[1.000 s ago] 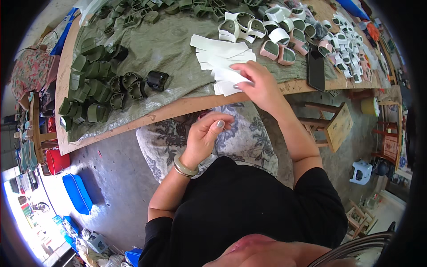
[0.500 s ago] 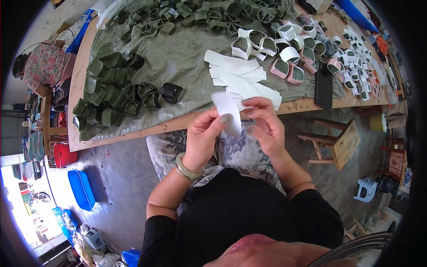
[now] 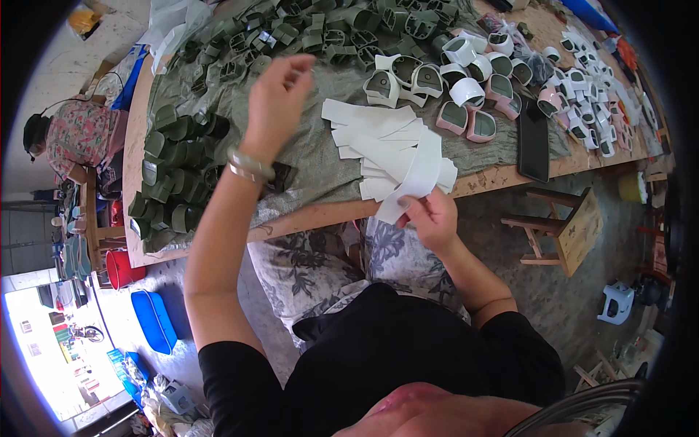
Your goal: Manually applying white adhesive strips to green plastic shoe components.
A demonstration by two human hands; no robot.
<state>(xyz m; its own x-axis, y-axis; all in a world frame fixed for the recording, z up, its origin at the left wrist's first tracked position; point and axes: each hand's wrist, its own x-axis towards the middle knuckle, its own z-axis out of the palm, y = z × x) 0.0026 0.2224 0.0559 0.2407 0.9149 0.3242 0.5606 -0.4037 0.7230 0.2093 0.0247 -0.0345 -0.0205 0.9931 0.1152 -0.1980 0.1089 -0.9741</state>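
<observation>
My right hand [image 3: 435, 222] pinches a curved white strip [image 3: 419, 175] at its lower end, over the table's front edge. Behind that strip, a fanned pile of white strips [image 3: 371, 138] lies on the green sheet. My left hand [image 3: 275, 105] is stretched far forward over the sheet, its fingers loosely bent and apart, slightly blurred, with nothing seen in them. Closest to its fingertips are many dark green heel-shaped blocks [image 3: 335, 36] heaped at the back. A second group of green blocks [image 3: 175, 156] stands at the left; my left forearm covers some black pieces beside it.
White-wrapped blocks [image 3: 466, 91] and pink ones [image 3: 481, 125] stand right of the strips. A black phone [image 3: 534, 149] lies near the front edge. Smaller white pieces [image 3: 582, 102] spread at the far right. A wooden stool [image 3: 575, 229] stands on the floor; another person [image 3: 80, 135] sits at the left.
My left hand has let go of the strip and moved forward and left over the table. The right hand now holds the strip alone, over the pile.
</observation>
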